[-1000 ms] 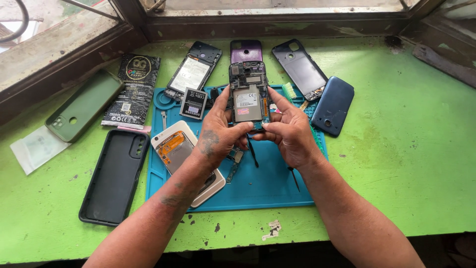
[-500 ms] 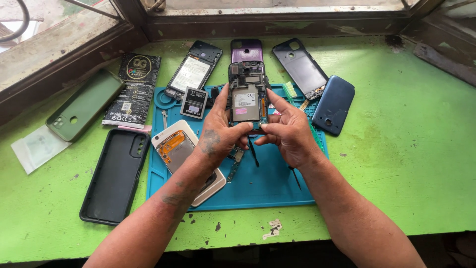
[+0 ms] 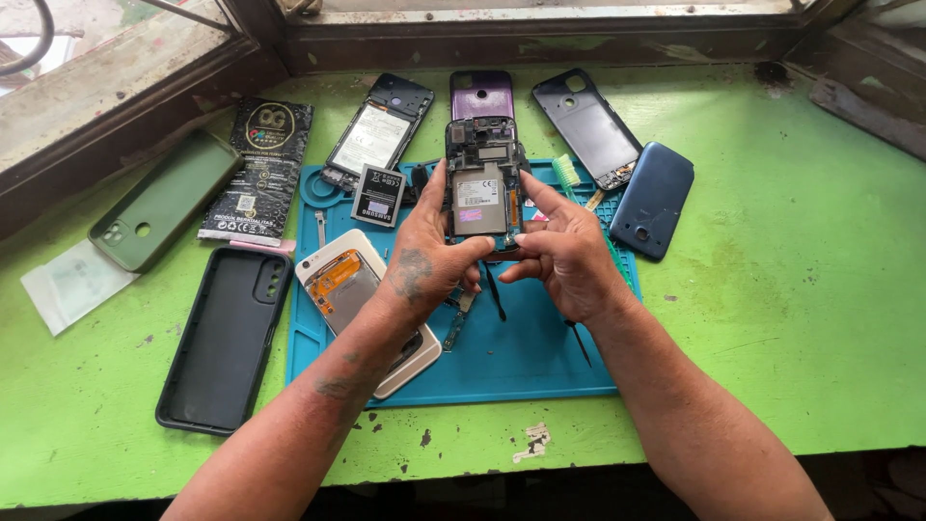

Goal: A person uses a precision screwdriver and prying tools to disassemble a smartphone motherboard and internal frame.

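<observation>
A flat black printed packet (image 3: 258, 169) lay upper left on the green table (image 3: 791, 318); both hands, left (image 3: 429, 260) and right (image 3: 564, 256), gripped an opened grey backless phone (image 3: 482, 183) upright.

Bright, even daylight coming in from the window frame (image 3: 540, 29) along the top edge. Shadows soft and short, falling toward the bottom under the forearms. Mild glare upper left. Centre sharp, slight wide-angle bending at the corners, no motion blur.
</observation>
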